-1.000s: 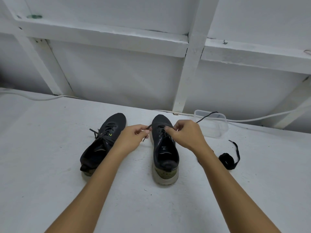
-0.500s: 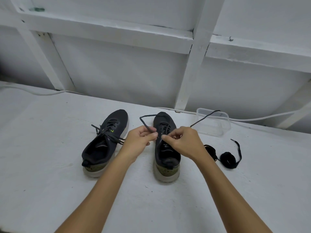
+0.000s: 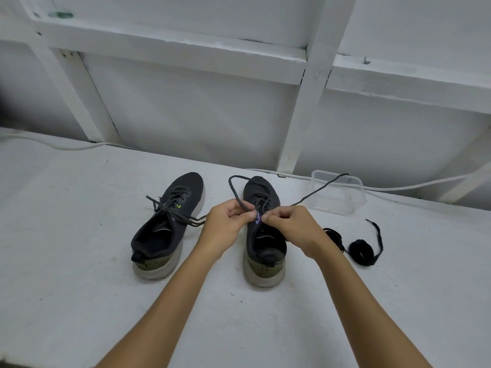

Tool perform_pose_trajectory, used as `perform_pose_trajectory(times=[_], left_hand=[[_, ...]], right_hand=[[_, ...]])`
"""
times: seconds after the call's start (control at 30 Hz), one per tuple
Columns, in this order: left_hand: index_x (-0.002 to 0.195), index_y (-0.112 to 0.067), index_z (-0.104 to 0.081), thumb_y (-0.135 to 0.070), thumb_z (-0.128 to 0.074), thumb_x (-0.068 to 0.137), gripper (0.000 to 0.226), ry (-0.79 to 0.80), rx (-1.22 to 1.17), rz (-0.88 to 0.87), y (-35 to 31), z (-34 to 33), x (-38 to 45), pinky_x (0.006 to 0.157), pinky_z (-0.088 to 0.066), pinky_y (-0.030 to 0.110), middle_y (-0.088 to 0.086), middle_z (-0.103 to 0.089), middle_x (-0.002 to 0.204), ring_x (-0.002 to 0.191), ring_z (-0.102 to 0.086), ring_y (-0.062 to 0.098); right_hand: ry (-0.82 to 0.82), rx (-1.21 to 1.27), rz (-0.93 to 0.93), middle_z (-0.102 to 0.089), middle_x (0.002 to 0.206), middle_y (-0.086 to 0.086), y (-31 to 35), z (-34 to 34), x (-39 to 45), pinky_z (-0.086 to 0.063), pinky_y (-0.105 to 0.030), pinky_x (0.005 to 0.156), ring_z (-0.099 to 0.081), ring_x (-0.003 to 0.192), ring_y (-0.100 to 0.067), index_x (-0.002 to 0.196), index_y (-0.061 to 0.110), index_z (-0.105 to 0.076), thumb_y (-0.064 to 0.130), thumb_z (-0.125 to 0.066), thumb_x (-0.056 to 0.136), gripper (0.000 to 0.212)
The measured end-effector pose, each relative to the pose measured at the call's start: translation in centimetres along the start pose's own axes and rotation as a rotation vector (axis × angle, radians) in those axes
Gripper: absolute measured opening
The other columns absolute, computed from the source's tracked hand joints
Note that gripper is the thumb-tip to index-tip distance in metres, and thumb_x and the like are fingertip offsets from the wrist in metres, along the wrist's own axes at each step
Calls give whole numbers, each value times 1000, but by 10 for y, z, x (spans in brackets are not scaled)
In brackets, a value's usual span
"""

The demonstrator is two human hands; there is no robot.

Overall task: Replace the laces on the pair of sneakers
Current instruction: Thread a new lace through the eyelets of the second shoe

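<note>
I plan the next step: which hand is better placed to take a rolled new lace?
Probably the right hand: the rolled new lace lies just beyond its wrist, far from the left hand.

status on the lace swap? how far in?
Done: nothing finished; the left sneaker is laced and tied. In hand: both hands, left hand and right hand, pinch the lace of the right sneaker, its ends pulled loose. Left: unlace both, then thread the rolled black laces lying to the right.
</note>
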State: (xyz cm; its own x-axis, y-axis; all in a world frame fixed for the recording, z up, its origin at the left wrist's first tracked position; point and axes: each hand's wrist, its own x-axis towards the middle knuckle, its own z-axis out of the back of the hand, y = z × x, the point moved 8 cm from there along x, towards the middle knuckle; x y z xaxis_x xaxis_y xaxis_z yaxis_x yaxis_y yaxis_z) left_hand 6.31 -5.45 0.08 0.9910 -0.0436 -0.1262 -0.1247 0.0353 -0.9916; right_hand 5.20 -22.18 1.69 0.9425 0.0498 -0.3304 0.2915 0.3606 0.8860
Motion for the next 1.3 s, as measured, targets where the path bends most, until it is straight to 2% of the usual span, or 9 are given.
perform_pose_trajectory(times=[0.13,0.33,0.53,0.67,0.8,0.97,1.07,1.17,1.3], left_hand=[[86,-21,-74,-10,-76,86,12,-19,192,-73,-3,0,-1,80,-51,13,-10,-76,84,86,-70,3],[92,-25,-79,-20,-75,88,8,-60,404,-192,-11,0,-6,75,-43,2,-16,-74,86,85,-64,-10],[85,-15,-80,-26,-72,92,15,76,313,-40,9,2,-2,87,-59,40,-11,-70,103,97,-68,6],[105,-27,-78,-22,-78,87,19,150,360,-79,4,-1,-7,88,-53,22,-11,-75,99,94,-69,-2],[100,-22,-80,-16,-74,86,16,-10,438,-120,-4,2,-9,77,-54,15,-11,-76,80,77,-69,-7],[97,-26,-81,-18,-67,83,21,-53,413,-20,1,11,-9,79,-62,39,-12,-75,75,74,-71,3],[91,-26,-80,-19,-66,83,17,-68,413,14,0,13,-11,80,-61,36,-13,-75,76,76,-71,3],[89,-25,-78,-21,-66,86,13,-103,446,36,-4,8,-14,77,-54,24,-14,-74,80,80,-67,-1],[99,-31,-70,-33,-64,91,10,42,451,111,-10,-17,-19,73,-51,22,-11,-71,99,92,-64,6]], right_hand=[[-4,28,6,-76,77,7,-2,-1,1,-48,-16,64,-71,77,-7,81,25,-80,23,-73,91,12],[-8,-76,69,-77,84,5,-2,1,2,-55,-22,76,-72,84,-9,83,36,-79,18,-72,91,21],[-27,-267,172,-73,80,7,3,-2,5,-52,-19,69,-65,73,-8,88,28,-78,25,-72,92,7],[-37,-328,210,-66,83,8,5,-6,5,-42,-20,67,-56,74,-6,88,25,-69,25,-63,97,11],[-77,-404,284,-65,85,7,16,-9,2,-45,-26,68,-56,75,-9,91,23,-61,21,-56,100,11],[-131,-32,237,-67,82,-5,26,16,-7,-53,-33,56,-65,65,-12,95,18,-56,17,-46,106,15],[-196,344,225,-74,102,-1,31,40,-11,-47,-23,50,-66,66,-12,96,16,-51,19,-39,109,18],[-184,709,121,-76,92,-3,24,56,-3,-47,-23,51,-66,65,-13,93,17,-50,20,-34,110,23],[-126,256,94,-65,72,2,20,59,-1,-52,-27,57,-60,64,-14,92,13,-63,26,-53,103,20]])
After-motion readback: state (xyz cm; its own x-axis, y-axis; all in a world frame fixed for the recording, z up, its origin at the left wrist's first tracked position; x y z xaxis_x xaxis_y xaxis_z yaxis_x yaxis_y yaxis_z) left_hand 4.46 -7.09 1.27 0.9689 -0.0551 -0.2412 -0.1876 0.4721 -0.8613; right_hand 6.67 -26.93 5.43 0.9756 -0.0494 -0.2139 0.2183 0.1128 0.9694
